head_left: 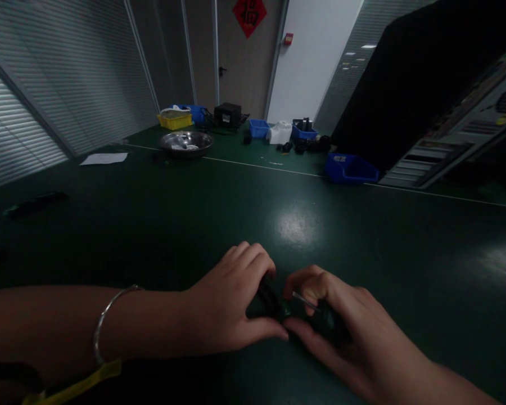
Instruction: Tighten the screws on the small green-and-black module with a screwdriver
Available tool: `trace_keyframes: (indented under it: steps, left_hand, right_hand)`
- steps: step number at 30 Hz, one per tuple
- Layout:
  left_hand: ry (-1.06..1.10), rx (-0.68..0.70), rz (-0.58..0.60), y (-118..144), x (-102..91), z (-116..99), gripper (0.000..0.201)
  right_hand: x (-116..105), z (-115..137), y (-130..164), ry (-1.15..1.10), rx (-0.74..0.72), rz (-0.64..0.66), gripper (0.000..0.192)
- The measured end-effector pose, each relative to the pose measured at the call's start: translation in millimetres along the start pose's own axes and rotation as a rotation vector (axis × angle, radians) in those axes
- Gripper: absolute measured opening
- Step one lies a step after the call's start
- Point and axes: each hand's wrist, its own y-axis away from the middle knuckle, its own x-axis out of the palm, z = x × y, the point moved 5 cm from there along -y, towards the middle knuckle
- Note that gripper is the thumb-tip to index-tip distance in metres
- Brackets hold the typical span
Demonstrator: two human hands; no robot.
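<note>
Two bare hands, yours, close together above a smooth, dark green tabletop (172, 219) with a soft sheen.

Item: left hand (231, 301), fingers arched and thumb extended, gripping a dark, narrow piece (270, 298) between them; its surface is too dim to read. That piece lies just in front of you, its near end by your right thumb.

Item: right hand (349, 320), curled around a slender tool (326, 319), dark green at the handle, with a thin, shiny metal shaft (306, 302) pointing toward the dark piece. Whether the shaft touches it, you cannot tell.

Item: one silvery, rounded bangle (99, 326) on your left wrist.

Farther off: one round, polished metal basin (168, 147); one flat white sheet (104, 158); one blue, open-fronted bin (349, 170); one yellow basket (175, 121).
</note>
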Motion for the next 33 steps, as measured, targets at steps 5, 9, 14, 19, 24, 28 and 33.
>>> trace_keyframes:
  steps: [5,9,14,19,24,28,33]
  left_hand:
    - [0.017,0.003,0.022,0.6,-0.5,-1.7,0.015]
    - [0.173,0.064,-0.005,1.9,-1.1,-2.7,0.029]
    - [0.323,0.133,-0.035,4.5,-0.5,-4.6,0.050]
    - [0.312,0.088,0.001,5.2,1.7,-4.8,0.053]
    - [0.316,0.066,0.004,3.9,1.2,-5.2,0.054]
    - [0.325,0.055,0.019,3.7,1.3,-6.0,0.054]
    - [0.341,0.063,0.011,4.7,0.6,-7.4,0.054]
  right_hand:
    - [0.3,1.3,0.1,-0.013,-0.012,0.011,0.021]
    - [-1.2,2.0,0.1,0.018,0.002,-0.007,0.021]
    - [-2.2,2.1,-1.1,0.054,-0.004,-0.054,0.019]
    - [2.5,0.6,-3.8,0.093,0.018,-0.021,0.017]
    - [6.1,-0.9,-3.9,0.096,0.060,-0.002,0.016]
    - [7.2,-0.4,-3.9,0.094,0.066,0.004,0.018]
    - [6.3,1.5,-4.2,0.100,0.097,0.014,0.019]
